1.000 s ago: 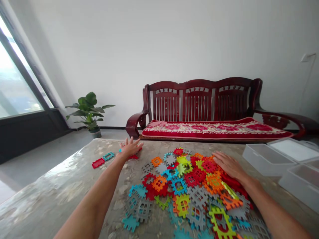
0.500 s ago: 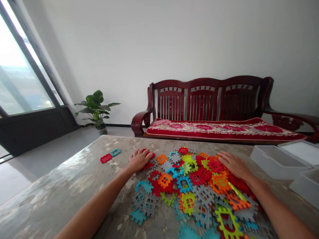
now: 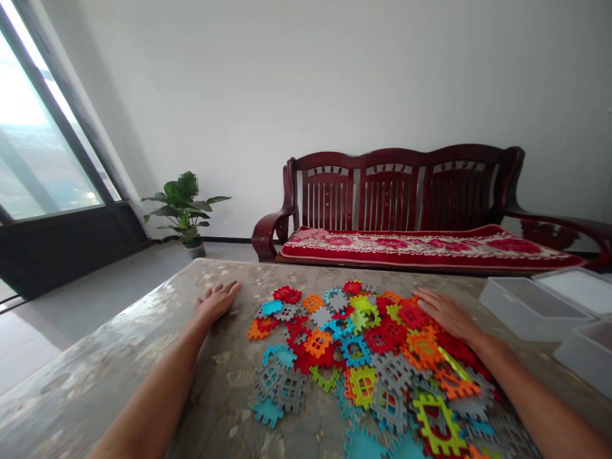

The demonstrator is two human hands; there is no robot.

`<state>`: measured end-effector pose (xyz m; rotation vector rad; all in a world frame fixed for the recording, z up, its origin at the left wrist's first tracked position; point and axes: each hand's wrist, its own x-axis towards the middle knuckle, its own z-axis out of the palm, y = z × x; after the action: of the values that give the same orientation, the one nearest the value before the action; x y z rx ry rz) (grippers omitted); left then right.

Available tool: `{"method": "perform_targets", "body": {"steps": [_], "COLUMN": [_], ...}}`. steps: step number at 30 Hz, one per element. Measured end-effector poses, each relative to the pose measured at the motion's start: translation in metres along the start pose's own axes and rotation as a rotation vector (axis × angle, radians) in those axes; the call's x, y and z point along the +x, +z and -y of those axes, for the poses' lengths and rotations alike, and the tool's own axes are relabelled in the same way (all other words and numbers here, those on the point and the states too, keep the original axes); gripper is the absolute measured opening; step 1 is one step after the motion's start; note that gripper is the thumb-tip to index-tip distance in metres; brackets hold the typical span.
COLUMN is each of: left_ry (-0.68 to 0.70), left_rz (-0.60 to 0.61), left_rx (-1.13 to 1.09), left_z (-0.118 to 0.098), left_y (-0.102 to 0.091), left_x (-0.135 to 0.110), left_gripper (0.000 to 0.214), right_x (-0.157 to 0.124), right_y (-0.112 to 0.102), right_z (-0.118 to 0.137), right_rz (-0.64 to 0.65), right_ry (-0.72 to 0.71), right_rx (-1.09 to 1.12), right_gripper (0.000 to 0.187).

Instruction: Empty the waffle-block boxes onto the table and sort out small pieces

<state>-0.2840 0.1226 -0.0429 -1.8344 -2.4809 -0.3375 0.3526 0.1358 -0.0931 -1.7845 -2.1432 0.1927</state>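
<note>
Left hand (image 3: 216, 302) and right hand (image 3: 444, 313) stand apart, flanking the pieces (image 3: 381, 338) — neither visibly gripping. Low, flat sweeps should gather best.

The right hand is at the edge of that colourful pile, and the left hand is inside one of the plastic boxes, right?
Not quite: the head view shows the left hand over the tabletop, left of the colourful pile, not inside a plastic box. The right hand is indeed at the pile's edge.
</note>
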Motion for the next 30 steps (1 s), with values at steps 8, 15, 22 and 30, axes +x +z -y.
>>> {"method": "perform_targets", "body": {"steps": [8, 15, 22, 30], "left_ry": [0.226, 0.504, 0.478, 0.44], "left_rz": [0.124, 0.139, 0.169, 0.132], "left_rx": [-0.208, -0.431, -0.593, -0.437], "left_z": [-0.055, -0.097, -0.115, -0.15], "left_y": [0.014, 0.006, 0.001, 0.006], "left_x": [-0.012, -0.044, -0.058, -0.01], "left_gripper": [0.061, 0.062, 0.062, 0.06], "right_x": [0.002, -0.001, -0.004, -0.007], "right_y": [-0.003, -0.007, -0.01, -0.013], "right_z": [0.015, 0.022, 0.026, 0.03], "right_rz": [0.059, 0.063, 0.05, 0.043], "right_ry": [-0.085, -0.109, -0.115, -0.125], "right_rx": [0.045, 0.126, 0.176, 0.164], "right_gripper": [0.056, 0.058, 0.058, 0.057]}}
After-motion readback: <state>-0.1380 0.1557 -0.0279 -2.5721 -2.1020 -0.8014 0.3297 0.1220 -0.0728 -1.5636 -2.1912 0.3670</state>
